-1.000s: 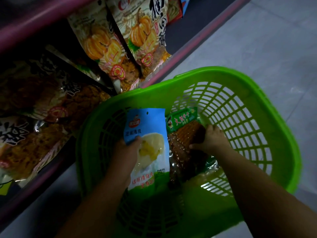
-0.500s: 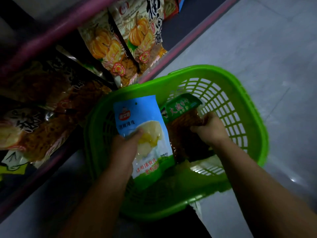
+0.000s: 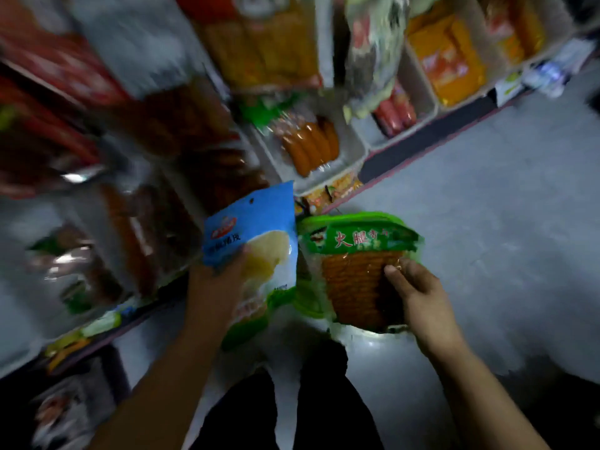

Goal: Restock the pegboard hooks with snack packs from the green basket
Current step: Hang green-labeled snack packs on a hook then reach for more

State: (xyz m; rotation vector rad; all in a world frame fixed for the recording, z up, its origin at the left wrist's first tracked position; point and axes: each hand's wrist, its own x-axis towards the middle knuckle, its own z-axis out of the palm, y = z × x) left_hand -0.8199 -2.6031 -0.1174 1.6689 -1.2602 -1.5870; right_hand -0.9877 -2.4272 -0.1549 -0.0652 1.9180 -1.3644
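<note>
Blurred store shelving [image 3: 136,131] fills the upper view, its white trays [image 3: 354,157] holding orange and red sausage packs, above a grey floor [image 3: 487,222]. The left hand [image 3: 216,289] grips a blue snack pack [image 3: 256,241]; the right hand [image 3: 418,293] pinches a green-topped snack pack [image 3: 354,271] beside it, over the green basket [image 3: 310,306].
</note>
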